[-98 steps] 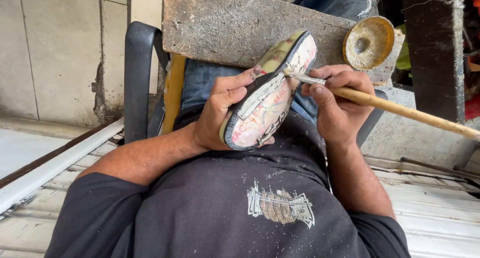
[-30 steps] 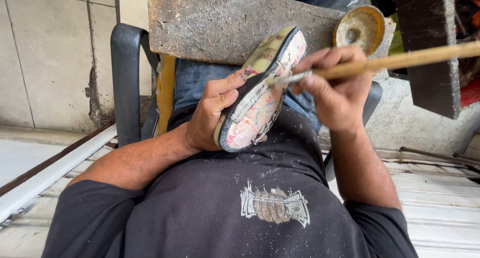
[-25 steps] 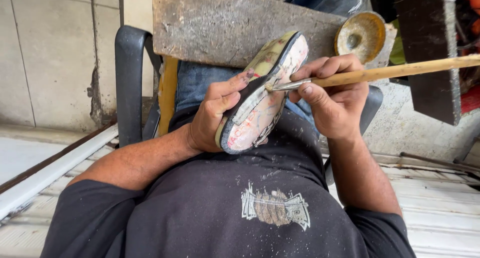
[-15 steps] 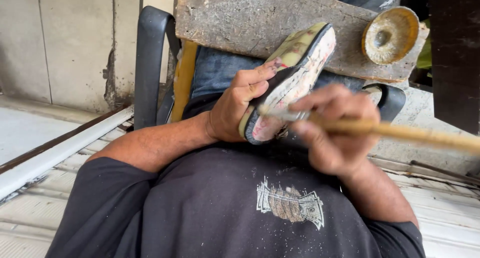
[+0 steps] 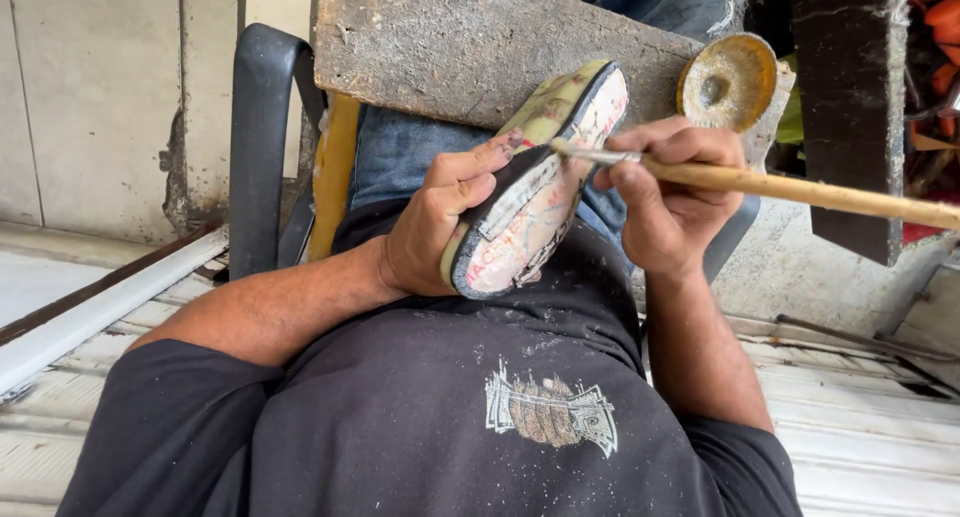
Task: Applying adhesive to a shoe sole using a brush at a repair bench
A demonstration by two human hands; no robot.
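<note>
Shoe sole, gripped by the left hand: pale pinkish white, mottled with red marks, edged in black, yellow-green toward its far end. Brush, gripped by the right hand: tan wooden handle, silver ferrule. Small round tin beyond the right-hand grip: ochre yellow. Board beyond the sole: grey-brown. Shirt beneath both grips: charcoal, speckled white, with a pale printed motif.

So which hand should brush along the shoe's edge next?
Probably the right hand: it grips the brush, whose tip already rests on the shoe edge. The left hand is busy holding the shoe steady.
</note>
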